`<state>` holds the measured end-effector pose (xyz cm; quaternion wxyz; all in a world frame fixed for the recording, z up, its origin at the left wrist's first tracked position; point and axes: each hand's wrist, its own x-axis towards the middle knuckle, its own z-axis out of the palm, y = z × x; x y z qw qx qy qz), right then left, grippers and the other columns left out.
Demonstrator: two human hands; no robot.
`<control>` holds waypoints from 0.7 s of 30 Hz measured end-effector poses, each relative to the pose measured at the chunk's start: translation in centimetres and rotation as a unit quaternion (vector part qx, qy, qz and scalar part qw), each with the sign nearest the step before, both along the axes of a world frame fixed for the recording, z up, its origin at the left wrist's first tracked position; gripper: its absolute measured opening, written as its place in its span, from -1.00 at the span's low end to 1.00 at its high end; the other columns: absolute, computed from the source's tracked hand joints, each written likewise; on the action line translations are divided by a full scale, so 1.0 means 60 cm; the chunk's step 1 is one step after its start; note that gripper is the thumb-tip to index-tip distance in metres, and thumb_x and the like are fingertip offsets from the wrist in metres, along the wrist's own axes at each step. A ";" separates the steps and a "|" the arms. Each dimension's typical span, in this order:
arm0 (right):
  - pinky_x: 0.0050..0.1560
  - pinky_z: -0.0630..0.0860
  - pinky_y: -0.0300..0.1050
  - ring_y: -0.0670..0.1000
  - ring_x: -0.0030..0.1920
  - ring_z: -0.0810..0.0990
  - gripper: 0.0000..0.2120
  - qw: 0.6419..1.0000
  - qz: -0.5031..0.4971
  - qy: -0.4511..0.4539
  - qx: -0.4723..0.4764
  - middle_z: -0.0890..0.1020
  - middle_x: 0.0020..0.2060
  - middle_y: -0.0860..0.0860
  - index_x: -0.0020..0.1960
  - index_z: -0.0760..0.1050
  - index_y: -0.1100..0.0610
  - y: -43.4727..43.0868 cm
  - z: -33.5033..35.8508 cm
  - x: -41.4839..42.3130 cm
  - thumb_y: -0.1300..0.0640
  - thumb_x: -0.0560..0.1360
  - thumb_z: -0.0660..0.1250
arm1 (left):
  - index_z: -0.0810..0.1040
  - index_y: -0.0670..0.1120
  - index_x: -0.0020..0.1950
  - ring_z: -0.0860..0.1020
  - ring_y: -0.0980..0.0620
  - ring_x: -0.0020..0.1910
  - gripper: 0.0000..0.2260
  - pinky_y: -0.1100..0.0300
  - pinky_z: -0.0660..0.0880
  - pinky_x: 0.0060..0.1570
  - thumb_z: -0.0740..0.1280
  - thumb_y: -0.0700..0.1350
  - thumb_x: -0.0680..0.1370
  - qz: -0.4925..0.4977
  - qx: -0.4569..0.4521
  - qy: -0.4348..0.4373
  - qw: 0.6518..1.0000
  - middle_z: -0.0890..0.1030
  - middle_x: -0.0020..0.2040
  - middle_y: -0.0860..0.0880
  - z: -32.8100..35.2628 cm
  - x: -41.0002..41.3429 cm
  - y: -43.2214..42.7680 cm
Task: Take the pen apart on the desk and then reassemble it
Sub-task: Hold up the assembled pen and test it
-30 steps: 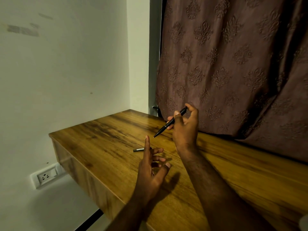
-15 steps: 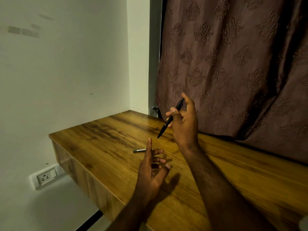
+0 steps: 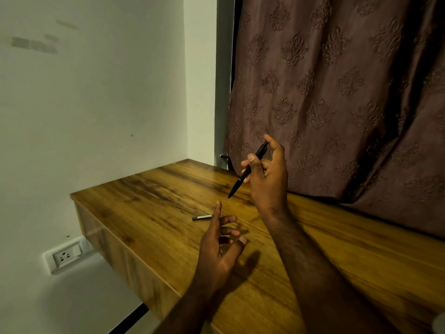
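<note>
My right hand (image 3: 268, 179) holds a black pen (image 3: 248, 169) above the wooden desk (image 3: 149, 213), thumb and fingers pinching its middle. The pen is tilted, tip pointing down and left, top end near my forefinger. My left hand (image 3: 220, 244) hovers lower and nearer to me, fingers loosely spread, holding nothing. A small grey pen part (image 3: 201, 217) lies flat on the desk just left of my left forefinger, partly hidden behind that finger.
A patterned brown curtain (image 3: 337, 92) hangs along the desk's far edge. A white wall stands to the left, with a wall socket (image 3: 66, 255) below the desk's left edge.
My right hand turned the pen from a flatter angle to a steeper one and lifted it slightly. My left hand and the grey part stayed where they were.
</note>
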<state>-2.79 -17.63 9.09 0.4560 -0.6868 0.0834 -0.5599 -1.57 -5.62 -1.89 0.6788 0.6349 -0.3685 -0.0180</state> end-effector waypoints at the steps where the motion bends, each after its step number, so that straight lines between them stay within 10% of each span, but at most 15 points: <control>1: -0.24 0.59 -0.10 -0.11 -0.29 0.61 -0.58 1.000 0.001 0.002 -0.003 0.67 -0.23 -0.07 0.43 0.26 -0.06 0.000 0.000 0.000 0.14 0.60 0.23 | 0.09 0.11 0.54 0.58 0.06 0.06 -0.16 0.07 0.54 0.12 0.35 0.19 0.32 0.000 -0.002 0.001 1.000 0.54 0.21 0.07 0.000 0.000 -0.001; 21: -0.28 0.62 0.05 -0.01 -0.26 0.65 -0.64 0.999 -0.003 0.022 -0.037 0.67 -0.24 -0.02 0.37 0.34 -0.06 0.009 0.002 -0.002 0.15 0.59 0.24 | 0.08 0.09 0.54 0.59 0.04 0.04 -0.17 0.11 0.53 0.09 0.35 0.17 0.34 0.000 -0.011 -0.011 1.000 0.55 0.20 0.02 -0.002 0.002 -0.002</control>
